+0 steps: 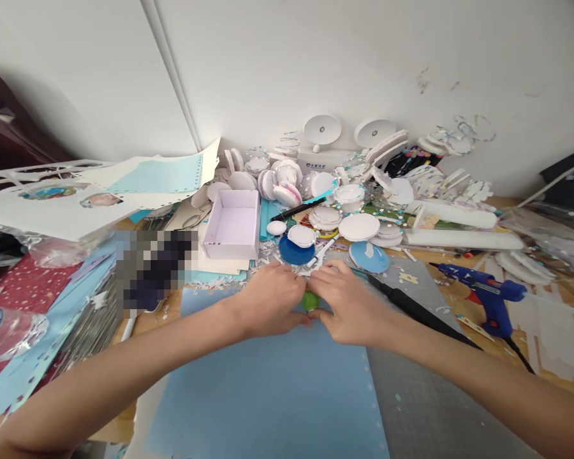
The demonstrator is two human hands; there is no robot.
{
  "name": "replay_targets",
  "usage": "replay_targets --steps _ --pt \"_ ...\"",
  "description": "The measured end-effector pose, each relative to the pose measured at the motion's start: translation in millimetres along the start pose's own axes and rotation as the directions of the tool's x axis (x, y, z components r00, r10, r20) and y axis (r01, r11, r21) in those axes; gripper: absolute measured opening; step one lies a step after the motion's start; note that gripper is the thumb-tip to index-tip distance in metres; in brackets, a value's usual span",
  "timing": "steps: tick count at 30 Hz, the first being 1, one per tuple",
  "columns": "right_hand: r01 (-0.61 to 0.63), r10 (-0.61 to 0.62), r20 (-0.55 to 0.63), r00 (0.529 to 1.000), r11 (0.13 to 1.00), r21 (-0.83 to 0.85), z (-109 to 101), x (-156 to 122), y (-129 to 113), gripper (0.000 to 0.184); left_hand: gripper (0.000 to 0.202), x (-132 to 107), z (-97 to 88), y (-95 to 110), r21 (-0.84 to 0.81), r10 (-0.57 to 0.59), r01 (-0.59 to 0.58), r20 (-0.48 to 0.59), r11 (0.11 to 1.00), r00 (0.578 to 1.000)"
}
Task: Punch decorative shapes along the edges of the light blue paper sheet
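Note:
My left hand (pixel 270 299) and my right hand (pixel 347 303) meet at the far edge of a light blue sheet of card (pixel 268 382). Both are closed around one small green object (pixel 310 301), which shows only as a sliver between the fingers. I cannot make out what the green object is. The blue sheet lies flat under both forearms, partly over a grey cutting mat (pixel 425 395).
A blue glue gun (pixel 490 296) and a black pen-like tool (pixel 411 306) lie to the right. An open white box (pixel 233 223), several white and blue round discs (pixel 358 226) and paper scraps crowd the back. Stacked card sheets (pixel 76 197) overhang the left.

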State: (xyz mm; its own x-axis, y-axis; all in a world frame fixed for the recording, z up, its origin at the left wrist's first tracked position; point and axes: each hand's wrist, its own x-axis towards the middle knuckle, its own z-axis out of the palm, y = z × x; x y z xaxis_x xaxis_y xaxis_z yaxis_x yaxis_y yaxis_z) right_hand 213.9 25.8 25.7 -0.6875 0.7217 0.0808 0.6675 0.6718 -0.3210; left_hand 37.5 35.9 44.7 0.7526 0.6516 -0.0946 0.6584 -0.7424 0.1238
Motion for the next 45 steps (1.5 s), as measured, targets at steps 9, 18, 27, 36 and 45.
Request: replay_targets --steps 9,18,27,36,45 --pt "-0.010 0.006 0.061 0.998 0.997 0.075 4 0 9 0.012 0.037 4 4.2 -6 -0.064 -0.048 0.054 0.084 0.996 0.995" --pt "-0.183 0.181 0.059 0.982 0.813 0.553 -11 1 32 0.020 0.006 -7 1.8 -16 -0.061 -0.086 0.098 0.174 0.993 0.981" --pt "-0.365 0.346 0.222 0.912 0.433 0.824 0 11 39 0.037 0.009 -27 -14.3 4 -0.084 -0.033 0.049 0.184 0.995 0.982" --pt "-0.257 0.273 0.094 0.957 0.657 0.709 3 7 36 0.029 0.016 -51 -19.3 26 -0.103 0.025 -0.012 0.128 0.995 0.991" --pt "-0.229 0.290 -0.102 0.952 0.891 0.392 25 -11 54 0.029 0.033 -61 -7.6 36 -0.107 0.000 0.010 0.091 0.994 0.996"
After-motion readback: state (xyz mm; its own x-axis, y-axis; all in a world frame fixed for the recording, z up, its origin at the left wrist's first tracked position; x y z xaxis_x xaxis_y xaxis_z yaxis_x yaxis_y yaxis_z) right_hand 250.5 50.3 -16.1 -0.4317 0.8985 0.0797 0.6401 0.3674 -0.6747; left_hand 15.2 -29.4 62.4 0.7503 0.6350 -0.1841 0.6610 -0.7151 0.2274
